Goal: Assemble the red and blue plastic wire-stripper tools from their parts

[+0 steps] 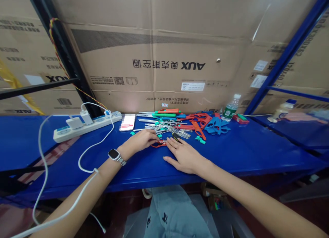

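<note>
Here, left hand (145, 140) close-fingered at curved orange-red plastic frame (155, 146), right hand (184, 157) flat, fingers slightly apart.

Phone (127, 123) left of loose parts (183, 133), bottle (229, 112) right, on table (231, 152)

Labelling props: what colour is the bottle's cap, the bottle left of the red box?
White, on the bottle; head view.

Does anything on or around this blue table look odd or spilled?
The printing on the cardboard behind the table is upside down, which looks odd. The loose plastic parts lie jumbled, but no spill shows.
</note>
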Motion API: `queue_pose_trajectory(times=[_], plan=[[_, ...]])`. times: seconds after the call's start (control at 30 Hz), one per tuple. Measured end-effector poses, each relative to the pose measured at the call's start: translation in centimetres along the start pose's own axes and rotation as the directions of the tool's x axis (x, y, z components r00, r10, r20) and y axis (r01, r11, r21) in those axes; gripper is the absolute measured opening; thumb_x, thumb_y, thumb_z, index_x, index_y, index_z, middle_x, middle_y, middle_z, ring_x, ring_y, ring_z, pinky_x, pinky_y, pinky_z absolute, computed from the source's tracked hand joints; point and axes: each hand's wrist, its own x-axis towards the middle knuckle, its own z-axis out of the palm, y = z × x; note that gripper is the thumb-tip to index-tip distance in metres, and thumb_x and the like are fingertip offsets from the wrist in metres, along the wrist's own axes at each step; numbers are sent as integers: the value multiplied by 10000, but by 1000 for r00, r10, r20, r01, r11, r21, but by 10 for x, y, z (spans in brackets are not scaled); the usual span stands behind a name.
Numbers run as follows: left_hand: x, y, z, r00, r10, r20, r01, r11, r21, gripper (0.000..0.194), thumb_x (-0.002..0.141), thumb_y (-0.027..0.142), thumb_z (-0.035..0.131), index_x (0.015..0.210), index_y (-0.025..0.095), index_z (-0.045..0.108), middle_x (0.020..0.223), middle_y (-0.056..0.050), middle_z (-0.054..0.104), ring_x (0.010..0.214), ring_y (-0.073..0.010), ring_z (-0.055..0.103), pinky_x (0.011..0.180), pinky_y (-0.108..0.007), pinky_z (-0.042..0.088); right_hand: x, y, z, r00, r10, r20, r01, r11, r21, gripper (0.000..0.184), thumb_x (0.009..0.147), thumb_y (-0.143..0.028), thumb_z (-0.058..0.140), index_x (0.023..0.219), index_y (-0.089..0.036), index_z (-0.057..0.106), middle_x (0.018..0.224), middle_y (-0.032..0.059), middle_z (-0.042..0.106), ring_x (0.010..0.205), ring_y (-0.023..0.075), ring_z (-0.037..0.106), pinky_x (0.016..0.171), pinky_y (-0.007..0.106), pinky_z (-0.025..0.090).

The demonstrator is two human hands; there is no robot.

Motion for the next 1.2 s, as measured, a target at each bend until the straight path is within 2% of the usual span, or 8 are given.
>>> queue_pose_trajectory(times=[0.17, 0.3, 0.43, 0.53, 0.67, 0.77, 0.93, 1.2], plan=[[2, -1, 9, 1000, 26, -9, -26, 999, 35, 262, 997, 173, 506, 1010, 193, 767, 935, -65, 681, 818, -177, 662, 760, -279, 509, -3, 0, -4, 1000, 2, 20, -2, 1000, 0, 733, 1047, -570, 379, 1529, -26, 473, 1594, 217, 404, 1526, 315, 357, 1261, 494, 297], [-3, -2, 16, 999, 45, -16, -44, 996, 74, 285, 1018, 175, 477, 1049, 186, 761, 928, -68, 652, 840, -188, 652, 782, -297, 520, 0, -1, -11, 999, 19, 47, -18, 999, -30, 594, 1071, -441, 386, 1519, -66, 493, 1577, 196, 457, 1499, 312, 411, 1229, 512, 328], [-5, -6, 22, 998, 46, -51, -44, 998, 37, 286, 1024, 175, 478, 1044, 193, 763, 919, -63, 646, 848, -185, 647, 791, -300, 528, 24, -2, -25, 1000, 1, 14, 0, 997, -82, 378, 1043, -200, 393, 1267, -121, 687, 1380, 167, 667, 1317, 313, 594, 1111, 498, 414], [-7, -7, 24, 996, 36, -78, -36, 999, 8, 260, 1020, 182, 502, 1038, 200, 760, 970, -68, 659, 882, -186, 656, 815, -305, 538, 46, 4, -36, 999, 33, -33, -36, 995, -92, 275, 1019, -226, 474, 1143, -155, 709, 1225, 148, 714, 1150, 291, 648, 975, 432, 460], [-9, -5, 24, 997, 14, -79, -16, 1000, -27, 222, 1014, 190, 524, 1044, 195, 744, 1000, -70, 672, 908, -185, 663, 834, -308, 545, 62, 22, -45, 983, 70, 170, -63, 997, -44, 174, 933, -283, 633, 1051, -201, 732, 1105, 105, 729, 1028, 261, 661, 797, 313, 437], [-10, -2, 21, 997, -15, -77, 10, 998, -59, 195, 991, 187, 552, 1083, 177, 723, 987, -74, 681, 882, -189, 660, 816, -320, 548, 65, 30, -46, 960, 83, 266, -83, 997, -12, 91, 888, -224, 651, 930, -207, 730, 978, 70, 749, 881, 218, 663, 695, 285, 381], [-13, 0, 17, 995, -82, -60, 73, 988, -134, 209, 955, 159, 560, 1084, 167, 724, 1025, -78, 705, 840, -173, 664, 787, -311, 540, 60, 31, -45, 979, 49, 198, -53, 998, 14, 88, 859, -172, 639, 899, -185, 716, 912, 74, 745, 811, 201, 636, 633, 288, 313], [-13, -1, 17, 992, -109, -56, 99, 981, -165, 212, 915, 186, 620, 1111, 170, 702, 1035, -75, 728, 886, -189, 681, 801, -315, 535, 56, 29, -41, 986, 156, 64, -157, 988, 11, 101, 905, -231, 653, 975, -199, 719, 897, 65, 758, 827, 212, 660, 630, 291, 297]])
